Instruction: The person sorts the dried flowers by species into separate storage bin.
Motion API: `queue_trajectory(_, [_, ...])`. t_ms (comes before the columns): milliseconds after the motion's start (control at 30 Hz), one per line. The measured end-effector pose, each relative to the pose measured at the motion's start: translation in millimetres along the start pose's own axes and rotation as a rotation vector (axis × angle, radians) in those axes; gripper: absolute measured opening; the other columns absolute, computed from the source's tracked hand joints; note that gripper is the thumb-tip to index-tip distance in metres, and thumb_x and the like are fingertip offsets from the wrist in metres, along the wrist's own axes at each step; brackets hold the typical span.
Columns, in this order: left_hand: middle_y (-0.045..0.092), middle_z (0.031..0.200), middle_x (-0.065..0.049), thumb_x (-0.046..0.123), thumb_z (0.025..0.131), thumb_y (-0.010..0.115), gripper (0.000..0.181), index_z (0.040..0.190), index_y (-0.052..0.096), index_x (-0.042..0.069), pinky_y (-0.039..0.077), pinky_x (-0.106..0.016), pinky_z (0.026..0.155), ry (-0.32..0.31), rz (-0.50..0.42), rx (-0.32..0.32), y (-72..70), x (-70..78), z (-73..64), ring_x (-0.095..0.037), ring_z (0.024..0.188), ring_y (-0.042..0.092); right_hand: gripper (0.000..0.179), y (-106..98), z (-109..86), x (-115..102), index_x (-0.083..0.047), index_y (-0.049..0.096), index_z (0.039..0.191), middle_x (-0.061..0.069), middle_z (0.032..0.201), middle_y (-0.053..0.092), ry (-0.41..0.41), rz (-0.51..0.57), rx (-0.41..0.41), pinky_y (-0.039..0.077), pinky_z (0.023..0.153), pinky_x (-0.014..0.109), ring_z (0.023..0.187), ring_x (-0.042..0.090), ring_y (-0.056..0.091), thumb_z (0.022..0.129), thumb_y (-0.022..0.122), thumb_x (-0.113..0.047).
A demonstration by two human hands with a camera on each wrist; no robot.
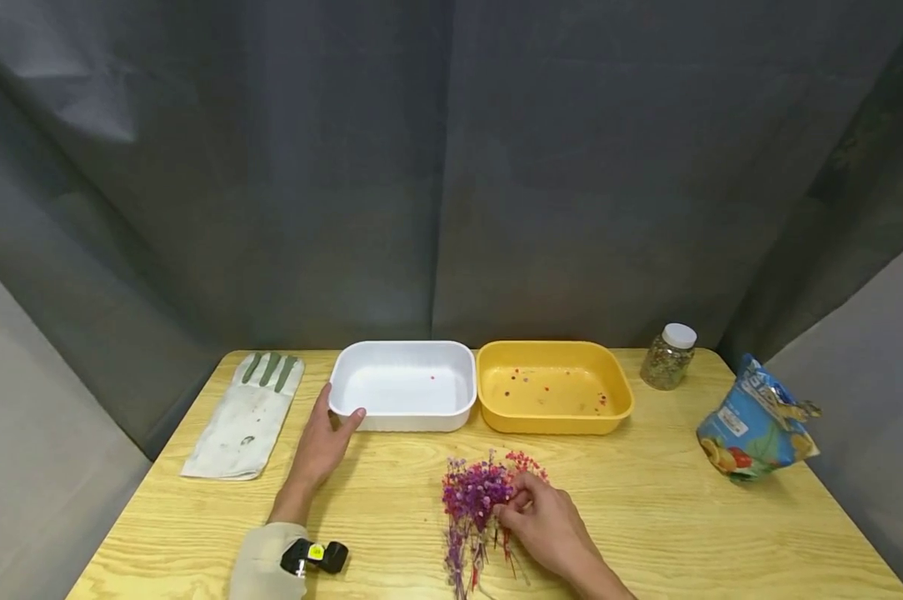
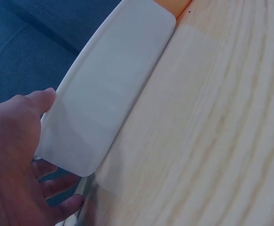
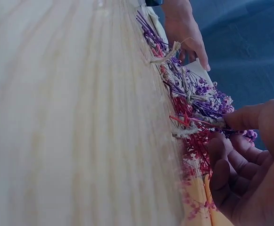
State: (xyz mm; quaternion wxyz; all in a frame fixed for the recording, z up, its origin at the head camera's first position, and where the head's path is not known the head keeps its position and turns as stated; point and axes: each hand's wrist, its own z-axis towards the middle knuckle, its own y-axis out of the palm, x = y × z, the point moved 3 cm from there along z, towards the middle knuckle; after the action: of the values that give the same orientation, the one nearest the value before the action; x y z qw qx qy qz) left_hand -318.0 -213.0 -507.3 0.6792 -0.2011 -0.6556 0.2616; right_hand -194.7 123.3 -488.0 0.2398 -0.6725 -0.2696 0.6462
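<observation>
left grip spread against white tub, right grip pinching flowers; one each: yellow tub, jar, bag (lettering unreadable)

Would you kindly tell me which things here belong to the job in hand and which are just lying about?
Seemingly part of the job:
flowers, pinched by the right hand
white tray, touched by the left hand
yellow tray, probably, given the small red bits in it

Apparently just lying about:
glove
lidded jar
blue bag
</observation>
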Motion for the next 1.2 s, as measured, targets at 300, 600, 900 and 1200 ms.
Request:
queue_trajectory(300, [0.017, 0.161, -0.02, 0.065, 0.089, 0.051, 0.097, 0.157, 0.005, 0.013, 0.022, -0.056, 0.116, -0.009, 0.01, -0.005, 1.4, -0.6, -0.2, -0.039, 0.146, 0.021, 0.017, -2.4, -0.6, -1.0, -0.016, 0.057, 0.078, -0.003, 0.067, 0.056, 0.11, 0.131, -0.008, 0.036, 0.055, 0.025, 0.057, 0.012, 0.047, 0.087, 0.067, -0.027])
queue_trajectory(600, [0.017, 0.161, -0.02, 0.066, 0.089, 0.05, 0.097, 0.157, 0.004, 0.014, 0.023, -0.056, 0.116, -0.007, 0.003, -0.007, 1.7, -1.3, -1.0, -0.038, 0.146, 0.022, 0.011, -9.7, 0.8, -0.1, -0.007, 0.054, 0.082, 0.006, 0.055, 0.059, 0.174, 0.372, -0.033, 0.036, 0.05, 0.026, 0.053, 0.023, 0.06, 0.089, 0.055, -0.015])
queue_trajectory(900, [0.021, 0.16, -0.019, 0.063, 0.091, 0.052, 0.094, 0.157, 0.005, 0.015, 0.024, -0.054, 0.116, 0.001, -0.007, 0.0, 2.6, 0.5, -1.3, -0.037, 0.145, 0.025, 0.008, -8.9, 4.0, 3.2, -0.01, 0.058, 0.079, 0.001, 0.074, 0.058, 0.157, 0.309, 0.015, 0.04, 0.055, 0.027, 0.062, 0.015, 0.051, 0.084, 0.063, -0.015])
queue_trajectory(1200, [0.02, 0.16, -0.019, 0.061, 0.092, 0.052, 0.092, 0.157, 0.004, 0.015, 0.024, -0.054, 0.116, -0.002, -0.011, -0.005, 2.1, 2.0, -2.5, -0.037, 0.145, 0.026, 0.007, -5.0, 5.0, 9.4, -0.003, 0.054, 0.085, 0.006, 0.062, 0.061, 0.179, 0.466, -0.11, 0.046, 0.044, 0.028, 0.046, 0.016, 0.052, 0.088, 0.052, -0.009])
